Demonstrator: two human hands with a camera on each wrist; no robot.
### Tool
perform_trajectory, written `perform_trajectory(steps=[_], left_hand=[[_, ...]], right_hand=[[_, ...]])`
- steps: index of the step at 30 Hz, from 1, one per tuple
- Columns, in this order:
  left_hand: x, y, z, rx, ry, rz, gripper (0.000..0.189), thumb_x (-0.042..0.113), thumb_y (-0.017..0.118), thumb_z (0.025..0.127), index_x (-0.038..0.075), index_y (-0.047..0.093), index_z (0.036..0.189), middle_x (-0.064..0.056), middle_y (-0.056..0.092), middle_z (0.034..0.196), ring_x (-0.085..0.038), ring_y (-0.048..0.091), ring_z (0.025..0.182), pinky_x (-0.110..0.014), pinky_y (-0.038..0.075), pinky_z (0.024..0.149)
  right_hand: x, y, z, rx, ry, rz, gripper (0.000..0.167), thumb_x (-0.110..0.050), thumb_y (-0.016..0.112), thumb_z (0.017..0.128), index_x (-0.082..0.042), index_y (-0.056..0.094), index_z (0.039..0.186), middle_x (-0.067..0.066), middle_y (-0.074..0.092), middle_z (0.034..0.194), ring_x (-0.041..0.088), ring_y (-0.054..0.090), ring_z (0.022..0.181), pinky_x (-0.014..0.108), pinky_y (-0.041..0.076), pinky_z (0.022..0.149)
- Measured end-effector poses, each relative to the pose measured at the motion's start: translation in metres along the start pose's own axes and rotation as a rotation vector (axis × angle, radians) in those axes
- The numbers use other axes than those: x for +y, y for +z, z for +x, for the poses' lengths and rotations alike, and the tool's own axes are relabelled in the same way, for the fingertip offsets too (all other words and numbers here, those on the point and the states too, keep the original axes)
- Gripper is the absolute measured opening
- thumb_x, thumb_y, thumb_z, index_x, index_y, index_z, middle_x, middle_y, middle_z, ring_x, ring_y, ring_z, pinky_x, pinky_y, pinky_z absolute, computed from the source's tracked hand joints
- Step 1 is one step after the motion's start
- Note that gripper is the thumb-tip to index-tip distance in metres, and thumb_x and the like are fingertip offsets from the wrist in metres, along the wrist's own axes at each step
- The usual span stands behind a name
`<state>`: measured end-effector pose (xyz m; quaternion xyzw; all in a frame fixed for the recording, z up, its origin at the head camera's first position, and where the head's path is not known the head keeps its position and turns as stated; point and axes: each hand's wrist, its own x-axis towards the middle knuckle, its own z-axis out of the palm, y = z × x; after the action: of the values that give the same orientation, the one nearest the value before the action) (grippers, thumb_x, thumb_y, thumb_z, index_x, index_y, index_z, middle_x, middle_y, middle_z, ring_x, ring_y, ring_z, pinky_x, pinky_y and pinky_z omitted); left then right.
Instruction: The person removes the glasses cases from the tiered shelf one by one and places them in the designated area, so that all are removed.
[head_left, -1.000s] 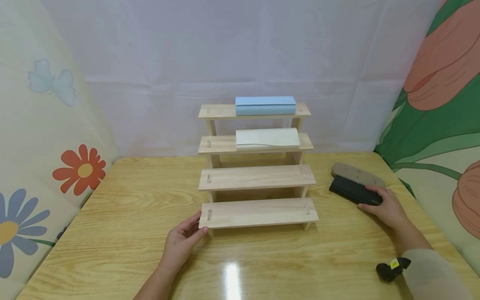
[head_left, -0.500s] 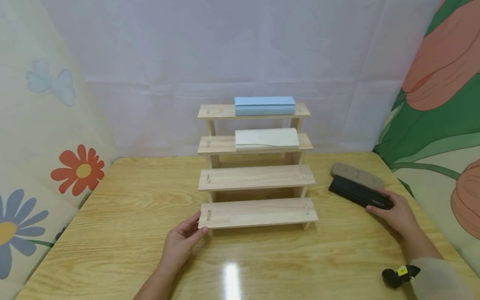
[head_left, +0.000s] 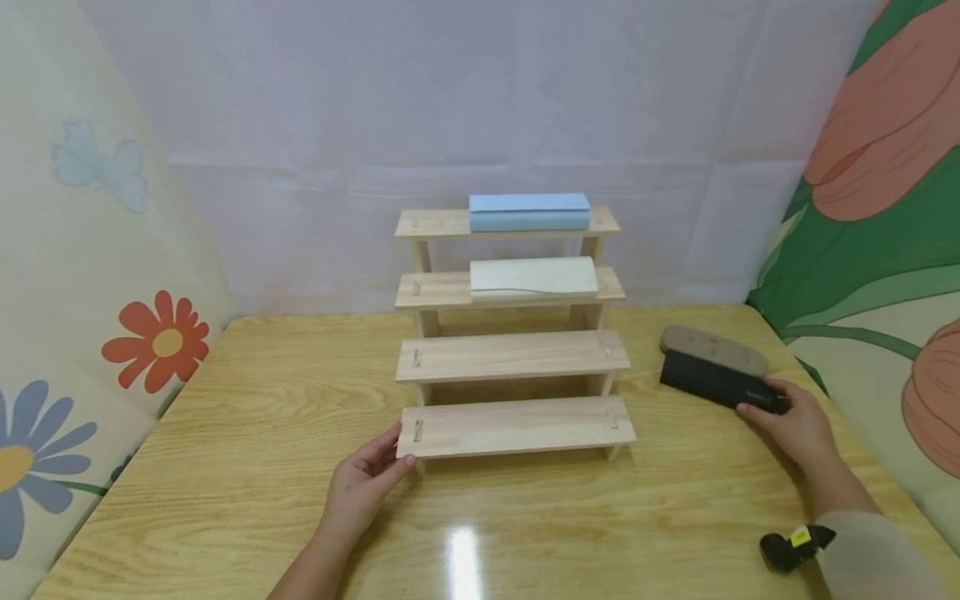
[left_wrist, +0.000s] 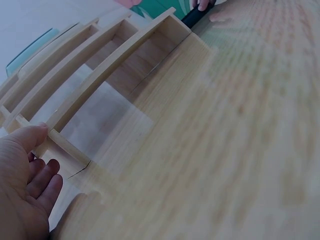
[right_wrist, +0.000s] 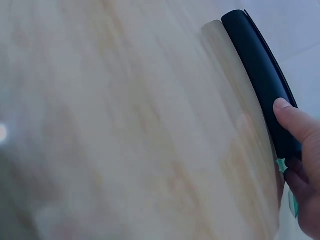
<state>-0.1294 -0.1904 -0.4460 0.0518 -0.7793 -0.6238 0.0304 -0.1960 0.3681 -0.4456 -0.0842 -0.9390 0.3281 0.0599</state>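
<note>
In the head view, a pale wooden tiered stand point(head_left: 517, 427) with several shelves stands mid-table. My left hand point(head_left: 358, 490) pinches the left end of its lowest shelf, thumb at the front corner; the left wrist view shows the thumb on that corner point(left_wrist: 47, 129). On the right side, my right hand point(head_left: 799, 427) grips the right end of a long black glasses case point(head_left: 708, 381). The right wrist view has the thumb across the black case point(right_wrist: 260, 80) and the fingers beneath. Right behind it lies a brownish case point(head_left: 716, 350), partly covered by the black one.
A light blue glasses case point(head_left: 529, 214) sits on the top shelf. Below it, a white case point(head_left: 534, 277) lies on the second shelf. The wood-grain table point(head_left: 285, 400) is backed by a white cloth point(head_left: 337, 125), with flower-printed cloths at both sides.
My right hand has moved right to the black case's end, exposing more of it, and the case now lies at a slightly flatter angle. The left hand keeps its hold on the shelf.
</note>
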Motion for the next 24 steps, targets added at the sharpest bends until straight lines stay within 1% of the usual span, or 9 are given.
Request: perform_trajectory(steps=[3, 8, 12, 17, 24], left_hand=[[0.000, 0.000, 0.000, 0.000, -0.008, 0.005, 0.056, 0.008, 0.073, 0.087, -0.002, 0.051, 0.137, -0.021, 0.056, 0.138, 0.009, 0.060, 0.095, -0.009, 0.051, 0.084], [0.001, 0.000, 0.000, -0.001, -0.013, 0.007, 0.056, 0.008, 0.073, 0.087, -0.001, 0.051, 0.138, -0.020, 0.055, 0.139, 0.010, 0.060, 0.095, -0.009, 0.051, 0.084], [0.001, 0.000, -0.001, -0.001, 0.002, 0.005, 0.055, 0.008, 0.073, 0.087, -0.003, 0.051, 0.137, -0.021, 0.055, 0.138, 0.010, 0.060, 0.095, -0.009, 0.051, 0.084], [0.000, 0.001, -0.001, 0.009, 0.011, -0.007, 0.054, 0.003, 0.072, 0.086, -0.005, 0.053, 0.136, -0.022, 0.057, 0.136, 0.009, 0.061, 0.095, -0.010, 0.052, 0.084], [0.001, 0.002, -0.001, 0.019, 0.035, -0.002, 0.053, 0.002, 0.073, 0.085, -0.006, 0.053, 0.134, -0.023, 0.057, 0.135, 0.010, 0.060, 0.095, -0.009, 0.052, 0.084]], right_hand=[[0.001, 0.000, 0.002, 0.003, 0.012, 0.010, 0.081, -0.043, 0.065, 0.092, 0.010, 0.034, 0.144, 0.041, 0.032, 0.145, 0.059, 0.030, 0.131, 0.069, 0.029, 0.106], [0.001, 0.001, 0.007, 0.016, -0.001, 0.025, 0.078, -0.040, 0.064, 0.093, 0.010, 0.033, 0.145, 0.041, 0.032, 0.145, 0.059, 0.031, 0.131, 0.068, 0.030, 0.106], [0.000, 0.001, 0.010, 0.022, 0.006, 0.021, 0.076, -0.038, 0.063, 0.094, 0.010, 0.033, 0.145, 0.041, 0.033, 0.145, 0.058, 0.031, 0.131, 0.068, 0.030, 0.107], [-0.003, 0.002, 0.015, 0.021, 0.042, 0.030, 0.076, -0.039, 0.060, 0.096, 0.009, 0.032, 0.146, 0.039, 0.032, 0.147, 0.057, 0.029, 0.134, 0.067, 0.028, 0.109], [-0.004, 0.002, 0.022, 0.036, 0.043, 0.025, 0.074, -0.037, 0.059, 0.097, 0.011, 0.031, 0.146, 0.040, 0.032, 0.146, 0.057, 0.030, 0.133, 0.065, 0.029, 0.110]])
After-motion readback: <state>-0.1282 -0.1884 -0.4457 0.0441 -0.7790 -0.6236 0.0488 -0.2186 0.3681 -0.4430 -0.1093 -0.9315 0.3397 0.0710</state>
